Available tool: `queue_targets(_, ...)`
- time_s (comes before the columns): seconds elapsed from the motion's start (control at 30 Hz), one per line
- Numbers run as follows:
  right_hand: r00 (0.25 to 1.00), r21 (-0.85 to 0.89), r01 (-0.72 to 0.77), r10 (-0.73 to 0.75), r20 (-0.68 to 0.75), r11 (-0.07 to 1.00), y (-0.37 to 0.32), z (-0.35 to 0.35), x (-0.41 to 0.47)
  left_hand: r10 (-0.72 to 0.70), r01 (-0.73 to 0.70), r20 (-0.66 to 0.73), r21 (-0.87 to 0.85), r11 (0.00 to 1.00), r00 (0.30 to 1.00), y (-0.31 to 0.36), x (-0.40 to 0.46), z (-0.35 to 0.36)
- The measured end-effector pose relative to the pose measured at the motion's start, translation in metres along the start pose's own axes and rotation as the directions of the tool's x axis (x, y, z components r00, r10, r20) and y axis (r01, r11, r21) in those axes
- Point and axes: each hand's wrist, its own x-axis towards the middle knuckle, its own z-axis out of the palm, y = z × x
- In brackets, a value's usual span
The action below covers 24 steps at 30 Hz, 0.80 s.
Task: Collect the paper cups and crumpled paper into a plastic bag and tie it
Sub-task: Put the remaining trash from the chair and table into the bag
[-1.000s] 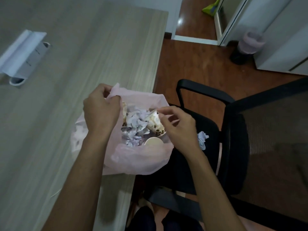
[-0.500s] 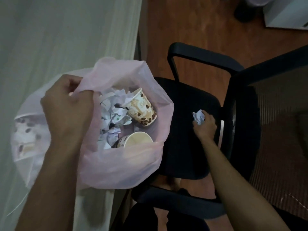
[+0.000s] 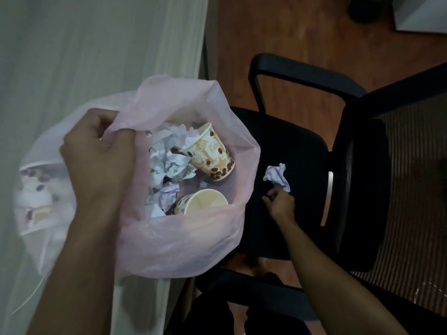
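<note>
Currently right hand [image 3: 280, 205] pinches paper wad [image 3: 277, 176] on chair seat [image 3: 302, 151], right of centre; bag [image 3: 183, 240] mouth lies directly left of it, held open by left hand [image 3: 99, 163] gripping the rim; cups [image 3: 210, 153] already inside

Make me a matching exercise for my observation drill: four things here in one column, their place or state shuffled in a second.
1. left hand
2. crumpled paper ball
3. bean-print paper cup
4. plastic bag

a. on the black chair seat, at the right hand fingertips
b. lying tilted among crumpled paper
c. gripping the pink rim
d. mouth open, at the table edge

Pairs: 1-c, 2-a, 3-b, 4-d
</note>
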Motion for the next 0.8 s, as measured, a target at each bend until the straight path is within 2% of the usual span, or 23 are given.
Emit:
queue_targets(0.07,0.998,-0.017,-0.006,0.005,-0.06,1.0,-0.009,0.001,-0.01,-0.017,0.017,0.01,0.014,1.0,1.0,0.001,0.0,-0.004)
queue_targets(0.17,0.954,-0.085,0.009,-0.034,-0.298,0.996,-0.023,-0.004,-0.016,-0.043,0.043,0.01,0.018,0.999,0.999,0.005,-0.001,-0.007)
queue_targets(0.23,0.921,-0.077,0.007,-0.036,-0.387,0.997,-0.029,-0.009,-0.01,-0.049,0.049,0.013,0.007,0.999,0.999,0.005,-0.001,-0.008)
queue_targets(0.3,0.952,-0.085,0.032,-0.057,-0.301,0.996,-0.031,-0.012,0.003,-0.047,0.047,0.016,-0.002,0.999,0.999,0.007,-0.001,-0.007)
queue_targets(0.37,0.991,-0.163,0.065,-0.083,-0.107,0.985,-0.03,-0.01,0.018,-0.042,0.042,0.019,-0.008,0.999,0.999,0.006,-0.001,-0.005)
queue_targets(0.47,0.993,-0.236,0.113,-0.1,0.066,0.965,-0.031,-0.006,0.03,-0.036,0.036,0.011,-0.014,0.999,0.999,0.006,-0.001,-0.004)
queue_targets(0.63,0.988,-0.296,0.092,-0.05,0.146,0.951,-0.031,0.005,0.016,-0.017,0.017,0.016,-0.02,1.0,1.0,0.004,-0.002,-0.004)
queue_targets(0.8,0.994,-0.117,0.01,0.003,0.112,0.993,-0.017,0.019,-0.014,-0.039,0.04,0.016,-0.029,0.999,0.999,0.003,-0.001,-0.006)
